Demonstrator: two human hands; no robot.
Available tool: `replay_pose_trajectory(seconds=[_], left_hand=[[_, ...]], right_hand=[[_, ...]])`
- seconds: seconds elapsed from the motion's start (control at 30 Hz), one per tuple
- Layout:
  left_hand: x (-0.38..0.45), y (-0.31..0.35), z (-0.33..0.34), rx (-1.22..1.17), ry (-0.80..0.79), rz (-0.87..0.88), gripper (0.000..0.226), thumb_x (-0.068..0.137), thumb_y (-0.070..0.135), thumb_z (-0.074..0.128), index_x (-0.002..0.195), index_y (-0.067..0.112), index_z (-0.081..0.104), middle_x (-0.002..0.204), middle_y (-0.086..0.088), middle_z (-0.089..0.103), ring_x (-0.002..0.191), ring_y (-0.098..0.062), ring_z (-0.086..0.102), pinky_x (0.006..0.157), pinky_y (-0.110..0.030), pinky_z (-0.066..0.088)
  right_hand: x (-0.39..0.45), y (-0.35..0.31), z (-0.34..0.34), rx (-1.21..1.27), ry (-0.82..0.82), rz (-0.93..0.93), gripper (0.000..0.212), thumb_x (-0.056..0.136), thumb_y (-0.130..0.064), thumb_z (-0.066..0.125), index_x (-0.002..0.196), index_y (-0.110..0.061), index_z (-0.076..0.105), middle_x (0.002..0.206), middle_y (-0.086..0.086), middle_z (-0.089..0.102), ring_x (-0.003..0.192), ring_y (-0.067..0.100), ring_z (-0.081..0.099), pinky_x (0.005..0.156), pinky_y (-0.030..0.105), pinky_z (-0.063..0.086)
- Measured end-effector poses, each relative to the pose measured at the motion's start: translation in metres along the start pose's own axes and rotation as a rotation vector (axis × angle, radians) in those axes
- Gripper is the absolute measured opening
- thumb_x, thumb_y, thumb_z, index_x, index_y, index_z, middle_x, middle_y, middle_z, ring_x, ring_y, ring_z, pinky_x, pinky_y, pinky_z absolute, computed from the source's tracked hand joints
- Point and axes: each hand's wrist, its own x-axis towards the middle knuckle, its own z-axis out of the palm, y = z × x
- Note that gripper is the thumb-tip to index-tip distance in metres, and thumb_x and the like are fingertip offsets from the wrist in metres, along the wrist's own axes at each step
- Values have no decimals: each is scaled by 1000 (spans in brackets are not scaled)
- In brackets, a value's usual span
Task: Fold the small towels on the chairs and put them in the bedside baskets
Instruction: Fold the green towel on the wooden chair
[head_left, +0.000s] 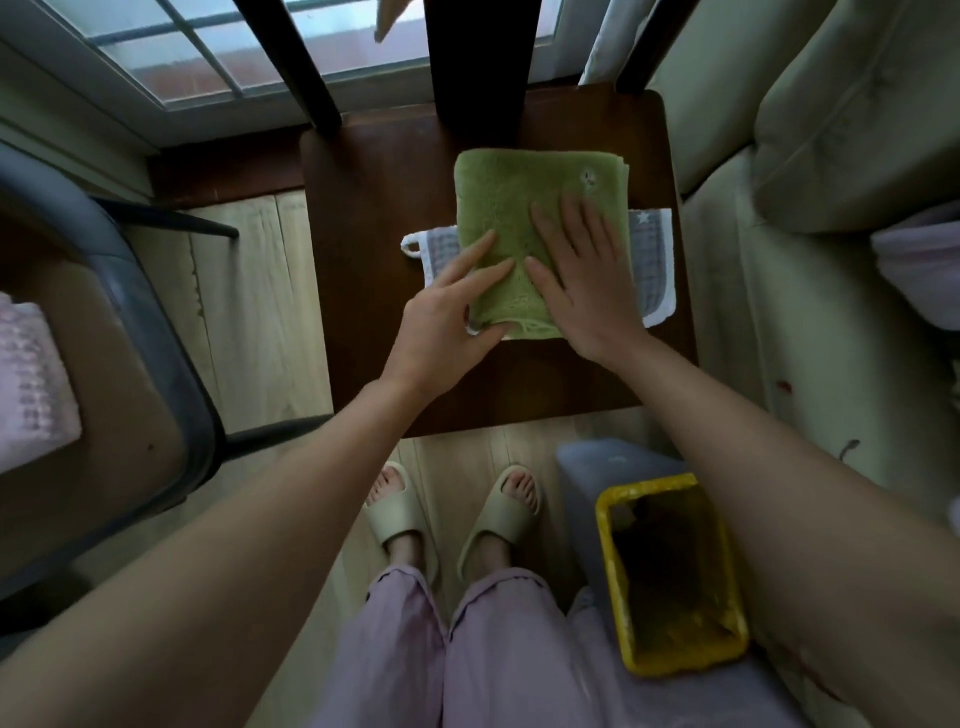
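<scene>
Green towel (524, 223) sits folded on the dark wooden chair seat (374, 249), toward the seat's back-right. It lies on top of a grey checked towel (655, 270) with white trim, which sticks out either side of the green one. Stacked like that probably to use the seat as a flat folding surface.

Right hand (582, 275) is flat on the green towel, fingers straight and spread, palm down, gripping nothing. Looks like it's pinning and smoothing the fold.

Left hand (452, 312) is at the green towel's near-left corner: index and middle fingers extended across the cloth, thumb tucked at the edge. Pinching or just pressing, can't tell.

Yellow basket (613, 571) is on the floor by the chair's near-right, beside the bed (779, 338). No towel visible in it. Pink towel (31, 384) on the other chair, well left of the wooden chair.
</scene>
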Motion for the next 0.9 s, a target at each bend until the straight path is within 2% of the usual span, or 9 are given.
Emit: replay_pose_trajectory(seconds=[0.1,0.2,0.33,0.47,0.53,0.67,0.8,0.9], left_hand=[[3,1,-8,-33,-60,71,51,85,14,69,134,21,57,149,7,41,129,-12,50,95,-32,54],[7,8,-9,-61,-60,85,47,86,15,64,132,24,59,144,8,48,127,-11,51,98,-35,52],[12,12,-10,-50,-89,73,45,87,18,62,131,25,59,143,8,49,125,-10,54,100,-35,50],[13,15,-11,-5,-98,66,45,87,13,58,131,23,60,142,8,50,113,-1,58,98,-26,50],[14,14,-9,-12,-86,58,44,87,12,62,130,20,60,142,5,52,118,-4,56,101,-25,48],[18,6,-12,-23,-155,50,50,83,14,74,130,18,60,142,4,52,129,-10,49,108,-33,43],[23,10,-20,-125,-187,29,45,81,-1,65,125,12,64,138,-1,56,122,-9,56,97,-21,49],[20,7,-24,-137,-212,22,42,81,-4,60,120,10,67,136,0,57,109,-2,61,84,-13,51]], right_hand=[[-8,4,-1,64,-27,-38,68,95,-57,14,154,-23,17,163,10,4,150,22,-5,121,35,-8],[-4,4,-3,86,-48,-22,69,93,-58,12,154,-26,17,163,8,2,150,21,-6,117,29,-12],[1,9,-1,75,-71,-28,66,94,-55,12,154,-28,15,163,7,0,150,21,-8,117,30,-12],[2,12,-1,69,-95,-24,60,99,-49,21,155,-29,12,163,5,-3,150,20,-10,115,30,-13],[3,12,0,54,-97,-21,59,100,-48,22,155,-29,11,164,5,-4,149,20,-11,115,29,-14],[3,15,1,39,-109,-34,66,95,-57,15,155,-30,9,163,4,-4,149,19,-11,115,28,-15],[4,15,1,34,-106,-24,61,99,-50,22,155,-29,9,163,3,-5,149,18,-12,113,26,-17],[1,16,2,29,-96,-36,61,100,-52,24,155,-30,8,163,2,-6,149,16,-13,112,21,-21]])
